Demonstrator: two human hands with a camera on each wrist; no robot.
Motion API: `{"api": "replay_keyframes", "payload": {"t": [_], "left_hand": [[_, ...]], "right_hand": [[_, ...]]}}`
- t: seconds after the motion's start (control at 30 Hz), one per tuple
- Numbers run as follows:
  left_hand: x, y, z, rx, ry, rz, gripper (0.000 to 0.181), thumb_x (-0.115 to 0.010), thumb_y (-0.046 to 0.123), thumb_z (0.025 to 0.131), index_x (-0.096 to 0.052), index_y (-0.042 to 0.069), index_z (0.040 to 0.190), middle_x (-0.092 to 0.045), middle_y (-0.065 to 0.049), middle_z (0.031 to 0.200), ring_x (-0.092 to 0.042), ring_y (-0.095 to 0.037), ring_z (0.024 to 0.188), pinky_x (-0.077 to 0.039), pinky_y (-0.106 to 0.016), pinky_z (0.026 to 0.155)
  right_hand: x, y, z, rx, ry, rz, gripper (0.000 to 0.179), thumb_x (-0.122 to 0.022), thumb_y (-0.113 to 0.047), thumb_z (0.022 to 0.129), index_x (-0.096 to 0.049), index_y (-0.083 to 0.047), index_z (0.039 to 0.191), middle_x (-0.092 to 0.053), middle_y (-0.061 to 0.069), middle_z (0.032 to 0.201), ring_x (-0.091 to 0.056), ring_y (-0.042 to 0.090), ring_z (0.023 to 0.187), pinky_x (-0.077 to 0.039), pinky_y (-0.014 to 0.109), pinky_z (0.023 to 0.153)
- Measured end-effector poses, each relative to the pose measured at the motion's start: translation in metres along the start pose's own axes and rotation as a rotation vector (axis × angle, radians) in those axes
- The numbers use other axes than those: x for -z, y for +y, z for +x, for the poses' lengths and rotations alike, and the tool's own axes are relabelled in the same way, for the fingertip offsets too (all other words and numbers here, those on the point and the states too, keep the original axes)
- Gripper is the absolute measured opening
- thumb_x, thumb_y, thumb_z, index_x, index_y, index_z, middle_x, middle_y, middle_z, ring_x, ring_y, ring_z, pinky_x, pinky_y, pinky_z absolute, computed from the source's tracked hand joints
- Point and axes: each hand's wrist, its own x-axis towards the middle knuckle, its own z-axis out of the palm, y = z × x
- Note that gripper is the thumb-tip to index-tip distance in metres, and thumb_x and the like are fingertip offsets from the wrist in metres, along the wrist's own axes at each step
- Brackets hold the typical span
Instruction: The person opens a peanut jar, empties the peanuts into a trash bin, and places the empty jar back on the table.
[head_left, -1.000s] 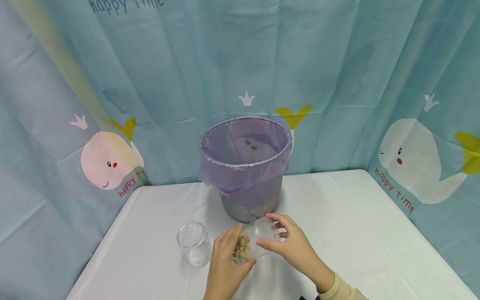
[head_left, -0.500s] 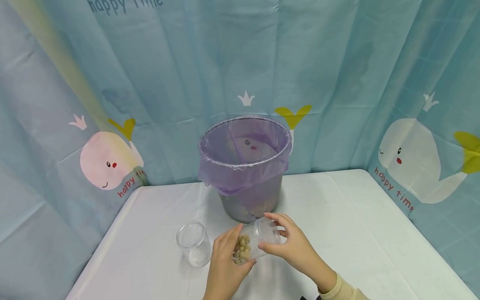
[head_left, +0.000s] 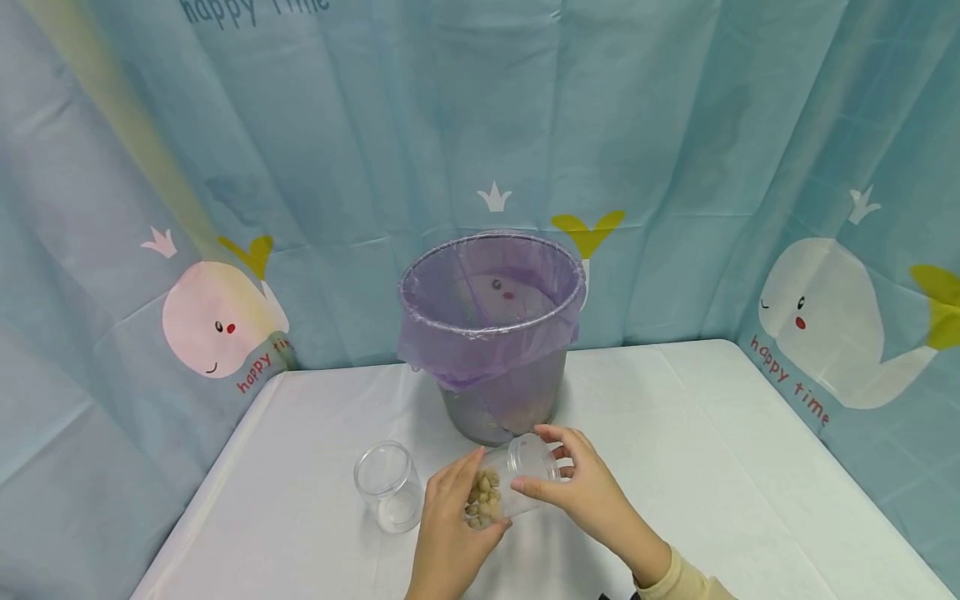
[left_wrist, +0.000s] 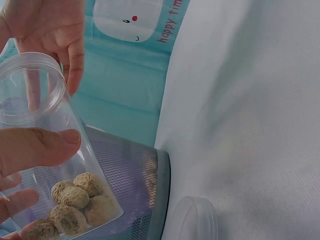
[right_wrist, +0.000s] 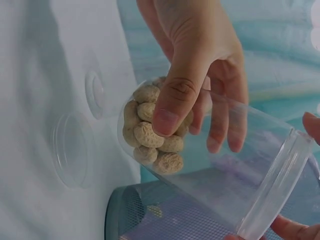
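Note:
A clear plastic jar (head_left: 504, 479) lies tilted between both hands, with peanuts in their shells (right_wrist: 147, 137) gathered at its lower end. My left hand (head_left: 453, 521) grips the jar around that end, thumb across the wall and fingers on the far side. At the other end, my right hand (head_left: 573, 479) holds the jar's translucent lid (right_wrist: 277, 185) between thumb and fingers. Its fingertips show around the rim in the right wrist view. A second clear jar (head_left: 386, 487), without peanuts inside, stands upright on the table to the left of the left hand.
A grey mesh bin (head_left: 498, 408) lined with a purple bag (head_left: 480, 354) stands behind the hands. White cloth covers the table (head_left: 675, 433). A blue curtain (head_left: 637, 125) with whale prints hangs around its back and sides.
Both hands keep their hold on the jar in nearly the same place. The right thumb and fingers shift slightly along the lid end.

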Motion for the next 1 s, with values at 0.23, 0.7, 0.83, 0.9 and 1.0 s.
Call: {"api": "replay_keyframes", "payload": {"t": [0.23, 0.7, 0.83, 0.9, 1.0], "left_hand": [[-0.0012, -0.0012, 0.0001, -0.016, -0.002, 0.007, 0.095, -0.096, 0.01, 0.057, -0.054, 0.02, 0.142, -0.06, 0.0, 0.138, -0.052, -0.023, 0.123, -0.056, -0.047, 0.097], [0.0, -0.0017, 0.0004, -0.032, -0.008, 0.009, 0.094, -0.096, 0.012, 0.057, -0.055, 0.021, 0.142, -0.061, 0.0, 0.138, -0.052, -0.022, 0.123, -0.055, -0.046, 0.098], [0.0007, -0.0012, 0.0004, -0.025, -0.018, 0.002, 0.094, -0.095, 0.012, 0.058, -0.054, 0.021, 0.142, -0.06, 0.0, 0.138, -0.051, -0.022, 0.123, -0.055, -0.046, 0.098], [0.0009, -0.0011, 0.0005, -0.028, -0.019, 0.0, 0.095, -0.095, 0.011, 0.058, -0.054, 0.02, 0.142, -0.06, -0.001, 0.138, -0.051, -0.023, 0.123, -0.055, -0.046, 0.097], [0.0006, -0.0014, 0.0004, -0.043, -0.014, 0.0, 0.095, -0.095, 0.011, 0.057, -0.054, 0.019, 0.143, -0.06, -0.002, 0.138, -0.052, -0.023, 0.122, -0.056, -0.047, 0.096]], "right_hand": [[0.0012, -0.0004, 0.0, 0.007, 0.0, -0.001, 0.068, -0.085, -0.033, 0.076, -0.057, -0.014, 0.135, -0.054, 0.007, 0.135, -0.051, 0.018, 0.113, -0.047, 0.034, 0.094], [0.0029, 0.001, -0.0016, 0.073, -0.038, 0.017, 0.065, -0.085, -0.028, 0.078, -0.057, -0.016, 0.135, -0.055, 0.004, 0.131, -0.047, 0.023, 0.122, -0.047, 0.045, 0.105], [0.0034, 0.0002, -0.0024, 0.078, -0.045, 0.015, 0.064, -0.084, -0.027, 0.078, -0.057, -0.016, 0.135, -0.054, 0.004, 0.132, -0.046, 0.022, 0.122, -0.047, 0.045, 0.105], [0.0037, 0.0003, -0.0026, 0.087, -0.05, 0.017, 0.064, -0.084, -0.028, 0.078, -0.057, -0.016, 0.136, -0.054, 0.005, 0.132, -0.046, 0.025, 0.123, -0.046, 0.046, 0.106], [0.0041, 0.0014, -0.0023, 0.106, -0.056, 0.013, 0.065, -0.084, -0.029, 0.078, -0.056, -0.016, 0.136, -0.053, 0.006, 0.135, -0.045, 0.029, 0.125, -0.045, 0.049, 0.108]]}}
